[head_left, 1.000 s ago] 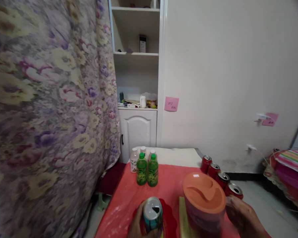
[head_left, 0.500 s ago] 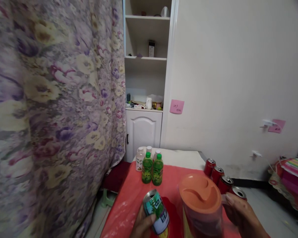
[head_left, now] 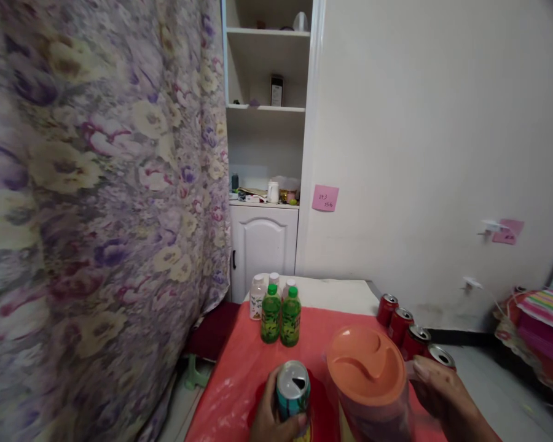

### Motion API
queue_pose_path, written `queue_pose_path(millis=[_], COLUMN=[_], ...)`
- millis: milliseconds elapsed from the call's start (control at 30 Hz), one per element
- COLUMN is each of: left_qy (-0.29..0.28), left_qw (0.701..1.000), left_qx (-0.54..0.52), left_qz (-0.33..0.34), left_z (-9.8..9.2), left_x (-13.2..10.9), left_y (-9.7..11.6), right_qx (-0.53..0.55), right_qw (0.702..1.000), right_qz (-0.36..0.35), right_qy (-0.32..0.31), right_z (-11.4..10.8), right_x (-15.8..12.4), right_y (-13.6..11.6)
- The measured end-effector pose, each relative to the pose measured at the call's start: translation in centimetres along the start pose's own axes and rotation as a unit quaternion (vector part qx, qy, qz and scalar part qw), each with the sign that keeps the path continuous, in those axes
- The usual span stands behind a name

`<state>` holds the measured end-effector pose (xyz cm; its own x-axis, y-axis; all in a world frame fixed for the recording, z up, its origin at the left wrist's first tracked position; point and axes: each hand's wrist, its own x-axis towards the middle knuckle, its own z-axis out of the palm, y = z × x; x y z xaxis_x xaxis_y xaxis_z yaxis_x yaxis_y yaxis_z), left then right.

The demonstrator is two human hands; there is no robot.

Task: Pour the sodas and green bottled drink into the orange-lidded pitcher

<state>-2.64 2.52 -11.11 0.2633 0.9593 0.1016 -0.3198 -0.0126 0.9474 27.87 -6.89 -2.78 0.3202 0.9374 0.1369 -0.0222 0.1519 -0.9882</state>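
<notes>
Gripping, left hand [head_left: 276, 414]: wrapped around the teal can [head_left: 292, 393], thumb across its front.
Teal can: near upright, silver top up, drinking hole open; over the red dish [head_left: 321, 402] (can't tell if the base touches).
Right hand [head_left: 443, 387]: curled at the handle [head_left: 411, 370] of the pitcher [head_left: 373, 423], looks gripped; fingertips partly hidden.
Pitcher: just right of the can from the wearer's side, orange lid [head_left: 367, 367] on; base out of view.
Yellow strip [head_left: 346, 428]: between dish and pitcher, mostly covered.
Green bottles [head_left: 270, 316]: two, capped, standing side by side beyond the can.
White-capped bottles [head_left: 257, 299]: three, right behind the green pair, two partly blocked.
Red cans [head_left: 388, 310]: four, in a row along the table's right side, nearest one just beyond the gripping fingers.
Tablecloth [head_left: 233, 383]: red, shiny; white cover [head_left: 334, 291] at the far end.
Wall: pink note [head_left: 325, 198] by the white cabinet [head_left: 265, 245].
</notes>
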Motion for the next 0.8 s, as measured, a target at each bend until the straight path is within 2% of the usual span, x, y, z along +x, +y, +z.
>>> queue_pose_path(millis=[133, 333, 500, 800], left_qy=[0.009, -0.008, -0.024, -0.021], left_qw=[0.999, 0.996, 0.997, 0.998], left_qx=[0.049, 0.086, 0.067, 0.05], left_qz=[0.015, 0.031, 0.032, 0.017], left_z=[0.3, 0.6, 0.9, 0.6], left_x=[-0.3, -0.6, -0.7, -1.1], left_y=[0.5, 1.0, 1.3, 0.8], right_qx=[-0.014, -0.054, -0.087, -0.127], right_qw=[1.0, 0.998, 0.993, 0.985], right_qz=[-0.006, 0.01, 0.01, 0.006], right_qy=[-0.013, -0.045, -0.084, -0.119], right_z=[0.1, 1.1, 2.0, 2.8], right_x=[0.1, 0.4, 0.6, 1.0], right_y=[0.1, -0.5, -1.3, -2.4])
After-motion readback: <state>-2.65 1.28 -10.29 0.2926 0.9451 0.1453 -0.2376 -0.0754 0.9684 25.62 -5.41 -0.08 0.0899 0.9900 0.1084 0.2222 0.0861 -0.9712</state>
